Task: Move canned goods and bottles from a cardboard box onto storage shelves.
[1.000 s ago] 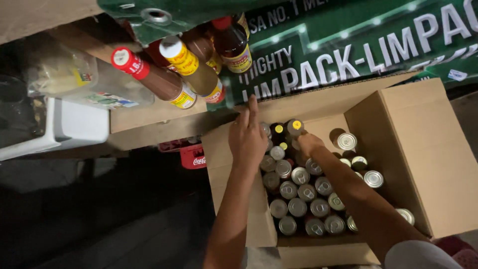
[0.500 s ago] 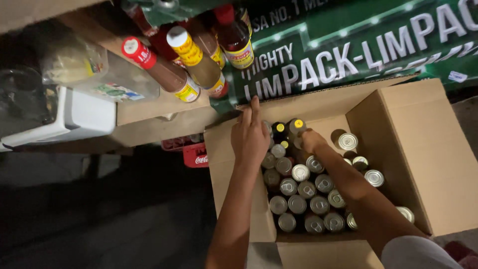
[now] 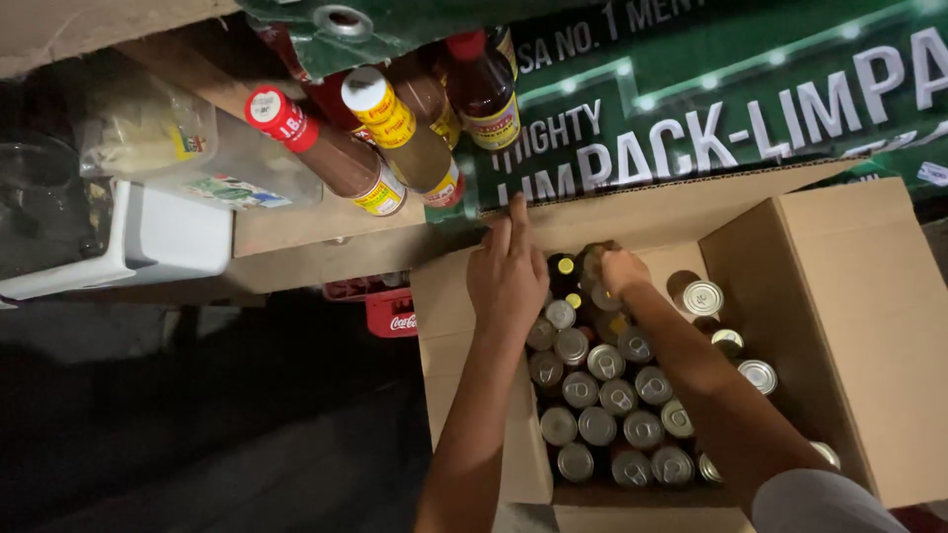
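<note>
Small round metal cans [image 3: 602, 395] with pull-tab lids, packed upright in rows, fill an open brown cardboard box [image 3: 849, 326] on the floor-level area below a shelf. Left hand [image 3: 507, 274] sits over the cans at the box's far left corner, fingers extended and close together, index pointing up against the far flap; palm faces down, so can't tell if it grips anything underneath. Right hand [image 3: 622, 268] is curled down into the far row of cans just beside the left hand, fingers closed around something there, but what exactly it holds is hidden by the knuckles. Right forearm crosses the box diagonally over the cans, white sleeve [image 3: 820, 503] at bottom edge. A few cans with yellow tops [image 3: 566, 266] show between the two hands. Above the box, a wooden shelf [image 3: 296, 222] carries brown sauce bottles lying on their sides: one red-capped [image 3: 326, 148], one white-capped with yellow label [image 3: 405, 138], one dark with red cap [image 3: 482, 89]. Green printed banner [image 3: 711, 118] hangs behind the box. White plastic container [image 3: 148, 242] sits left on the shelf, red crate [image 3: 393, 314] below it.
</note>
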